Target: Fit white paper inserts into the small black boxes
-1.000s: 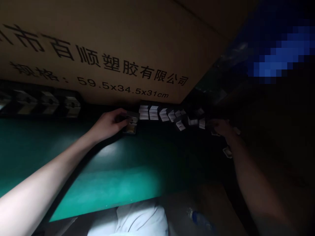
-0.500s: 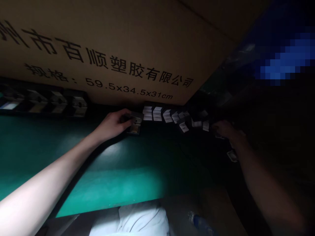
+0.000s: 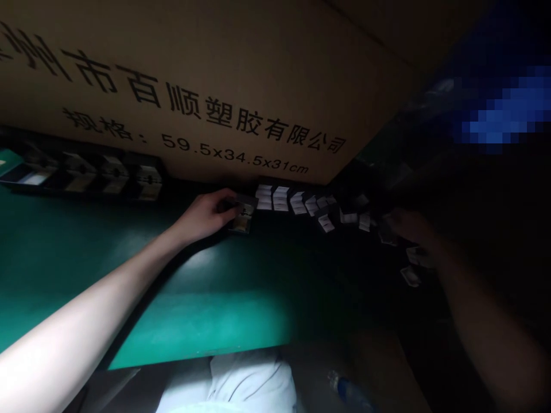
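My left hand [image 3: 210,213] grips the left edge of a small black open box [image 3: 243,218], thumb in front and fingers behind. The box stands on the green tabletop [image 3: 189,287], its raised lid and a pale yellowish insert showing. Close to its right begins a row of small open boxes with white linings [image 3: 280,199]. Out in the dark to the right, my right hand [image 3: 408,225] is over the table beside a dim small box [image 3: 387,234]. Its fingers are too dark and blurred to make out, and whether it touches that box I cannot tell.
Behind the boxes rises a large printed cardboard carton [image 3: 241,74]. More open black boxes [image 3: 114,172] line up along its foot at the left. Loose white-lined pieces [image 3: 411,276] lie at the right. Below the table edge are pale cloth [image 3: 249,381] and a plastic bottle [image 3: 350,393].
The view has shifted slightly, moving the scene rightward. My right hand has moved a little to the right, uncovering more of the pieces there. My left hand keeps its grip on the box.
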### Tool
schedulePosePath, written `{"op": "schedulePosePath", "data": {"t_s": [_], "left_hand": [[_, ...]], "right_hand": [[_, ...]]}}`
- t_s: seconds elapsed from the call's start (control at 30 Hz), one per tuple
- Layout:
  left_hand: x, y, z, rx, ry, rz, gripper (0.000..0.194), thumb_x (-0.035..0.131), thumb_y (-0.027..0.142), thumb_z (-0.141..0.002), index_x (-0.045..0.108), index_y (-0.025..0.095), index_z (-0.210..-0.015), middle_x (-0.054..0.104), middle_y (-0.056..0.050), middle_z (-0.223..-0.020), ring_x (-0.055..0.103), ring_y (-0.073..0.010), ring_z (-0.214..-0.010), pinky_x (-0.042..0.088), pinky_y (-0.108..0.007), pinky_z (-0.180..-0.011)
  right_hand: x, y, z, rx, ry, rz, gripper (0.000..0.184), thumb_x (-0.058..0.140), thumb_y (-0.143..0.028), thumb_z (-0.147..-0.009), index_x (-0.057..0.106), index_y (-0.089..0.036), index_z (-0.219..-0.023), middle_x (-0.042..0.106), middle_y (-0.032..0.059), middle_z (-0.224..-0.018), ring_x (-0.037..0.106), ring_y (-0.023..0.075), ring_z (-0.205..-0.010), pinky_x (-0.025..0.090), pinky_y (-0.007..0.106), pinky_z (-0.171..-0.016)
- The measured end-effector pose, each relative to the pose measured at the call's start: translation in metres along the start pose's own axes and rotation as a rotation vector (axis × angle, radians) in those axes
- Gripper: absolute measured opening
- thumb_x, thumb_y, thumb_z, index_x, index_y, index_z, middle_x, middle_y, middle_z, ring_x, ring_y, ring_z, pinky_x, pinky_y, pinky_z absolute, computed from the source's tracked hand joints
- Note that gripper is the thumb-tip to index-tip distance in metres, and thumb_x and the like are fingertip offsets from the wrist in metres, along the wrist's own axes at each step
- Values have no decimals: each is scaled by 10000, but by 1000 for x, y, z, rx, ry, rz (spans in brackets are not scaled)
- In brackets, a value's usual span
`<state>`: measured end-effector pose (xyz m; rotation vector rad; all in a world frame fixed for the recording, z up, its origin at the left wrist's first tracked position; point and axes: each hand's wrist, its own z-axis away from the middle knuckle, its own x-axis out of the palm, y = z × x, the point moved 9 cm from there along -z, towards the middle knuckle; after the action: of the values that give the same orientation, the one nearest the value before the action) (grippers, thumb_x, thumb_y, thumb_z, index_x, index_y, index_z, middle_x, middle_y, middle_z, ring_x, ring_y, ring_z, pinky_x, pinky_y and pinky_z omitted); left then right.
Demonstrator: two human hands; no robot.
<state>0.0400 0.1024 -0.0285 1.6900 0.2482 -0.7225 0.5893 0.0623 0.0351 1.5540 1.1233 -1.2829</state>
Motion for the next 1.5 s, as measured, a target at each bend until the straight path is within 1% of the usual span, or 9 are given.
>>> {"op": "schedulePosePath", "data": {"t_s": [0.17,0.3,0.4,0.5,0.63,0.77,1.07,1.27,1.5], "left_hand": [[0,0,1,-12,7,-9,418,625,537,-865,724,213,-1109,792,-55,-957,719,-263,-858,537,-344,-750],[-2,-1,1,-20,35,32,451,667,554,-831,718,201,-1106,784,-58,-972,715,-250,-843,551,-340,-760],[-4,-1,1,-46,53,86,463,698,570,-804,717,211,-1095,785,-58,-1009,719,-255,-873,574,-353,-796],[-12,-1,1,-93,104,149,430,723,535,-784,702,220,-1076,787,-58,-1038,726,-275,-952,586,-369,-861],[-21,0,3,-131,202,252,386,709,503,-793,658,225,-1055,774,-57,-1041,722,-275,-981,580,-372,-870],[-22,-2,3,-125,241,325,372,682,511,-804,621,226,-1036,754,-44,-988,714,-260,-960,568,-353,-826],[11,0,10,-308,37,699,452,744,478,-776,593,251,-1137,716,-23,-978,715,-261,-921,587,-319,-648],[27,-1,12,-313,-92,957,464,748,270,-699,580,255,-1131,692,-3,-945,700,-227,-889,591,-321,-709],[30,4,12,-252,-148,937,596,716,116,-604,607,286,-1165,733,16,-976,713,-206,-913,582,-300,-790]], "right_hand": [[-22,8,9,151,0,33,152,663,-295,-932,702,-149,-953,763,210,-956,699,291,-822,456,380,-742],[-51,-20,30,228,250,-159,149,638,-270,-913,687,-181,-1021,768,175,-1064,718,285,-995,510,361,-873],[-55,-78,56,127,399,-674,125,671,-277,-850,640,-218,-956,745,78,-941,719,223,-880,564,329,-813],[-32,-166,75,-11,223,-1155,296,764,-367,-801,591,-283,-1026,675,-29,-813,678,181,-729,589,314,-671],[-2,-290,97,-200,-144,-1562,406,835,-453,-777,640,-349,-1118,673,-59,-848,678,163,-674,568,294,-544],[18,-356,111,-288,-319,-1669,330,800,-567,-808,693,-304,-975,705,-38,-852,708,171,-693,583,324,-574],[32,-349,120,-180,-81,-1687,321,739,-550,-894,639,-251,-956,705,-33,-817,700,133,-542,464,229,-403],[14,-348,130,-347,223,-1473,181,674,-405,-969,679,-231,-1019,773,21,-939,780,167,-779,648,276,-671],[-13,-350,144,-522,443,-1210,111,620,-228,-982,731,-221,-983,804,29,-930,757,142,-780,637,245,-744]]}}
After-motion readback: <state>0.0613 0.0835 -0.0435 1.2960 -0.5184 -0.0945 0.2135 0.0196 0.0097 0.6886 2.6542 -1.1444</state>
